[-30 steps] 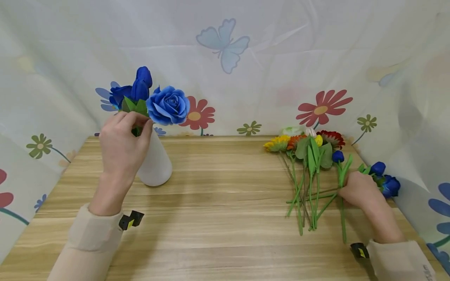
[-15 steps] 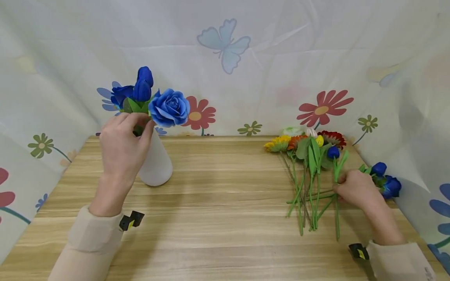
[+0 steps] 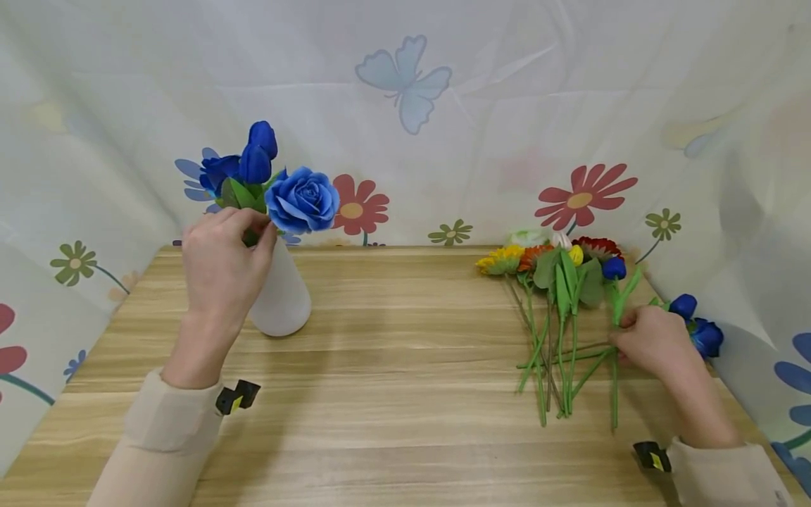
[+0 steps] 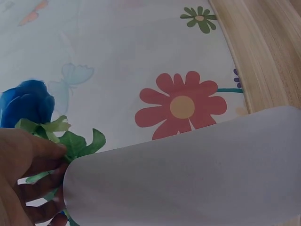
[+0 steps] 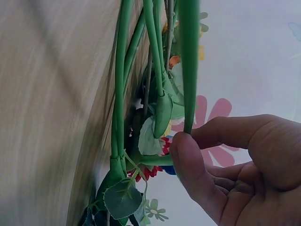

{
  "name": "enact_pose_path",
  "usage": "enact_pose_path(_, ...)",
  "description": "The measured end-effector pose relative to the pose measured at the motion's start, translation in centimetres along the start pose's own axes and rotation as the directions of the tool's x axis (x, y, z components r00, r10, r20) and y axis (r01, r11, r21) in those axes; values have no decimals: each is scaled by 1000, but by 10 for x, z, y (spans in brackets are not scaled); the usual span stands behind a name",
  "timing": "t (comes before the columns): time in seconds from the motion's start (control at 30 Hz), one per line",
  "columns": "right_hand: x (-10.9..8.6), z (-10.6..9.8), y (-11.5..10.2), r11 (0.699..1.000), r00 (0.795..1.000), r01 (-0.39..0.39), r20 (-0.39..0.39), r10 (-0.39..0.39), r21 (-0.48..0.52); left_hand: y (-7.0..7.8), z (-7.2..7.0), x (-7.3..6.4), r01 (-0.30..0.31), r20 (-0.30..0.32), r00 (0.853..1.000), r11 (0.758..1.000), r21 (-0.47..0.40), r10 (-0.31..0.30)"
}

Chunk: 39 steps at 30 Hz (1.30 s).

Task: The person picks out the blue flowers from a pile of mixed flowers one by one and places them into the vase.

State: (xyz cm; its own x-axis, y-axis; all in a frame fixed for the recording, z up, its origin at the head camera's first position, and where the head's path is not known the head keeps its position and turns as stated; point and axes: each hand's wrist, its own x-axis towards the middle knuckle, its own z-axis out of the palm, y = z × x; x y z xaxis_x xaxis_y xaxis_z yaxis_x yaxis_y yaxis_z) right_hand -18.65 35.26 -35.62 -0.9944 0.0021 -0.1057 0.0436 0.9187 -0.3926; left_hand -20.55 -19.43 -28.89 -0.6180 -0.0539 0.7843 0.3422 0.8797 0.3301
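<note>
At the mouth of the white vase point(image 3: 281, 303), my left hand point(image 3: 222, 264) pinches the light blue rose point(image 3: 303, 201) just below its bloom. Its stem is hidden behind the fingers. Darker blue tulips point(image 3: 258, 155) and another blue rose point(image 3: 217, 172) stand in the vase behind the hand. In the left wrist view, fingers point(image 4: 42, 186) and green leaves point(image 4: 80, 143) crowd the vase rim. On the right, my right hand point(image 3: 659, 345) holds a blue tulip point(image 3: 614, 267) by its green stem point(image 5: 189, 61), between thumb and forefinger. This stem stands off the table in the right wrist view.
A pile of artificial flowers with crossing stems point(image 3: 560, 366) lies left of the right hand, with yellow point(image 3: 500, 259), orange and dark red blooms point(image 3: 598, 248). More blue flowers point(image 3: 705, 336) lie at the table's right edge. A printed curtain point(image 3: 494, 141) encloses the wooden table point(image 3: 405, 394).
The light blue rose has sunk slightly at the vase mouth. The tulip in my right hand swung left, then back right; the right hand has shifted a little the same way.
</note>
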Motion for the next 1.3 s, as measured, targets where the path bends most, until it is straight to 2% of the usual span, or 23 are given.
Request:
enact_pose_path(0.2, -1, -2, -2, 1000, 1000, -15, -25, 15, 6, 0, -1, -1, 38, 18, 999, 999, 26, -39)
enact_pose_path(0.33, -1, -1, -4, 999, 999, -10, -43, 12, 35, -1, -1, -2, 44, 21, 999, 998, 34, -44)
enact_pose_path(0.5, -3, 2, -11, 995, 999, 26, -44, -21, 98, -4, 1, -3, 37, 23, 999, 999, 29, -38)
enact_pose_path(0.63, -4, 3, -18, 992, 997, 59, -49, -54, 112, -6, 2, -3, 30, 28, 999, 999, 26, -31)
enact_pose_path(0.87, -7, 6, -30, 989, 992, 106, -74, -99, 105, -5, 0, -1, 68, 57, 996, 997, 36, -70)
enact_pose_path(1.2, -6, 11, -45, 971, 991, 133, -17, -132, 199, -5, -5, -7, 80, 89, 993, 996, 24, -82)
enact_pose_path(1.3, -7, 13, -48, 964, 991, 132, -13, -133, 229, -5, -7, -9, 87, 120, 989, 996, 22, -89)
